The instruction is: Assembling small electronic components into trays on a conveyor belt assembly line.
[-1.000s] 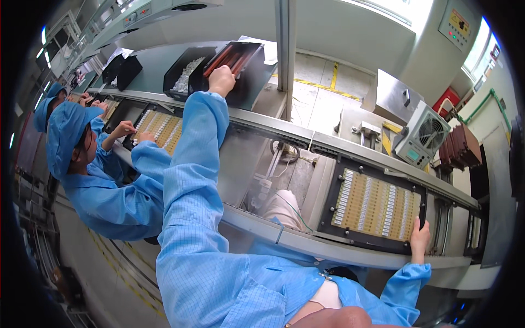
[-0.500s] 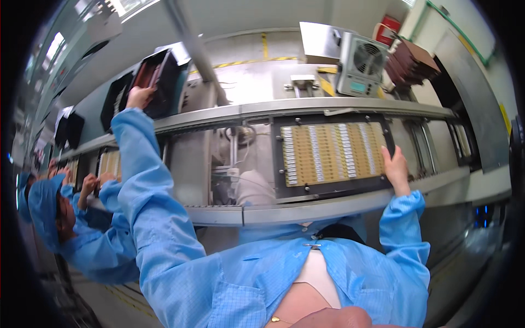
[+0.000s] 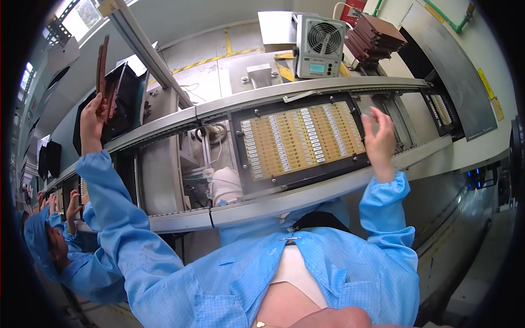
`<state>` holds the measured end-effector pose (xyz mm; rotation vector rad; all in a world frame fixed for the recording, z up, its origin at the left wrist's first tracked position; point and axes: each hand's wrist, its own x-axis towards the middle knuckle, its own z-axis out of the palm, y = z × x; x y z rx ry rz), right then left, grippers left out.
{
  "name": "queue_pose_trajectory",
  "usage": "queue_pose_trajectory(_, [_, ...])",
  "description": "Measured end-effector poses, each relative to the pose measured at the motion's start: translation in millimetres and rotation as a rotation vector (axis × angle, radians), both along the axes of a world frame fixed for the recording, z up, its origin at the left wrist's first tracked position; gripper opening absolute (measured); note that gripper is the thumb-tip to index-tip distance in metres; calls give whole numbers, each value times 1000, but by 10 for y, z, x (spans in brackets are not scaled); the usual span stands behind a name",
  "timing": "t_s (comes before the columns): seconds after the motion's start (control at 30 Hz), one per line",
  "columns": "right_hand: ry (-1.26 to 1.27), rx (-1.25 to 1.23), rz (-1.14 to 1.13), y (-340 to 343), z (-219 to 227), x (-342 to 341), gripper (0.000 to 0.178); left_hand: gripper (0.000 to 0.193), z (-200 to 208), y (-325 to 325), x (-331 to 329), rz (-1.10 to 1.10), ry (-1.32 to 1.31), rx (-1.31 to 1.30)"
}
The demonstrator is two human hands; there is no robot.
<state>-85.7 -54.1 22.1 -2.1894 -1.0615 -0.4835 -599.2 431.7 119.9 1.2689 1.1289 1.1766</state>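
A thin reddish-brown plate (image 3: pixel 101 68), seen nearly edge-on, stands upright in my left hand (image 3: pixel 92 121), whose fingers close on its lower end. Beside that hand is a black bin (image 3: pixel 130 95) with more brown plates inside. In the middle of the conveyor lies a black frame (image 3: pixel 306 177) carrying a yellowish panel of small boards (image 3: pixel 298 136) with rows of white parts. My right hand (image 3: pixel 379 142) hovers by the frame's right edge, fingers apart and holding nothing; whether it touches the frame I cannot tell.
Metal conveyor rails (image 3: pixel 251 101) run across in front of me. Beyond them stand a grey fan unit (image 3: pixel 320 46) and a stack of brown plates (image 3: pixel 377 38). Another black frame (image 3: pixel 443 112) sits farther right. At the left a co-worker in a blue cap (image 3: pixel 41 246) works at the line.
My left hand has drawn a brown plate up out of the black bin. My right hand has come off the frame's edge and opened. The whole view has shifted and tilted.
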Motion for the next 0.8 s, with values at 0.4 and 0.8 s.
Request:
queue_pose_trajectory(0.4, [1253,396,803,809,100,-1485,43,26,-656,-2984,2071,-1109,-7,-480])
queue_pose_trajectory(0.8, [290,-173,426,361,-95,-484,41,18,-758,-3293,2411,-854,549,256])
